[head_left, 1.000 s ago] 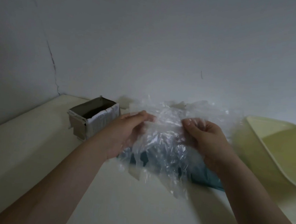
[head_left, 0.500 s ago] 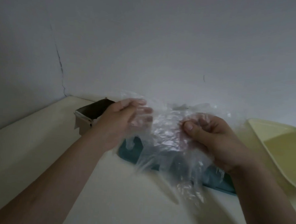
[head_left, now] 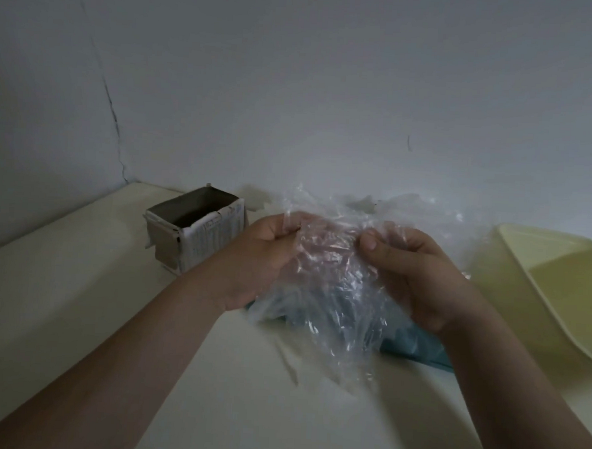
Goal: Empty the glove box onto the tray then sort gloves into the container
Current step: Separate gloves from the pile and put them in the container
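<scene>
A crumpled bunch of clear plastic gloves (head_left: 332,281) hangs between my hands above a teal tray (head_left: 418,344), most of which is hidden under the plastic. My left hand (head_left: 262,260) pinches the bunch at its upper left edge. My right hand (head_left: 412,271) grips it on the right with thumb and curled fingers. More clear gloves (head_left: 422,213) lie heaped behind my hands. The torn cardboard glove box (head_left: 198,229) stands open-topped to the left, and its inside looks dark.
A pale yellow container (head_left: 566,283) lies at the right edge of the cream table (head_left: 78,298). A grey wall with a crack runs close behind the box and the gloves.
My left hand has come down and in toward the right hand, gathering the gloves together. The view has shifted, so the box shows more fully.
</scene>
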{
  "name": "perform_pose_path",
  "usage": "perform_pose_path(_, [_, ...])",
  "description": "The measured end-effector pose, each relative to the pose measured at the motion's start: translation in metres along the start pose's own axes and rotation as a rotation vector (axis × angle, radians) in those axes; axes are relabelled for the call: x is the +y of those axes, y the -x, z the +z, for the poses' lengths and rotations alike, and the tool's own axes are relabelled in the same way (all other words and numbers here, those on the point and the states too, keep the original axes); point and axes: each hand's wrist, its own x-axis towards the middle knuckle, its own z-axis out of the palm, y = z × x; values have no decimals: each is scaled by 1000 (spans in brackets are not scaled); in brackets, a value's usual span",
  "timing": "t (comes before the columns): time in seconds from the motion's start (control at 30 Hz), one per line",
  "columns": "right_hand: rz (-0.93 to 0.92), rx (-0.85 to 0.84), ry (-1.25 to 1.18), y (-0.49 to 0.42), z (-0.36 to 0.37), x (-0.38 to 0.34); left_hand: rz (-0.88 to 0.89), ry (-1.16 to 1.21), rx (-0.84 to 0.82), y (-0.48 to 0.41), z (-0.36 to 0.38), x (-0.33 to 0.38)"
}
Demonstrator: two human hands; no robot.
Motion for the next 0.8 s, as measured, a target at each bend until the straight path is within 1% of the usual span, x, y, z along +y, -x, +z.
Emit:
perform_pose_path(0.1, [26,99,-62,-3,-1,0,-5,-31,-39,1,2,3])
perform_pose_path(0.2, [-22,285,-64,-6,-1,2,-60,39,-141,7,0,4])
perform_pose_path(0.23, [-47,350,-58,-6,-4,2,-49,14,-161,10,-1,1])
perform_pose_path(0.3, [-98,467,-34,-8,-7,0,-25,-150,-165,15,-3,-5])
perform_pose_path(0.37, [-144,554,-16,-9,-11,-4,-97,-230,-163,20,-2,-8])
perform_pose_path(0.4, [-160,567,-17,-8,-13,-7,-145,-249,-172,22,-2,-8])
perform_pose_path(0.5, [-188,540,21,-2,-17,-20,-308,-335,-233,36,-11,-6])
perform_pose_path(0.57, [-190,438,63,2,-15,-29,-373,-421,-236,42,-23,-5])
perform_pose_path(0.63, [-202,338,63,10,-11,-39,-348,-455,-131,47,-32,2])
perform_pose_path(0.73, [-261,324,11,23,-10,-56,-269,-482,57,49,-36,16])
perform_pose_path(0.8, [-278,300,25,30,-12,-68,-186,-407,212,43,-29,20])
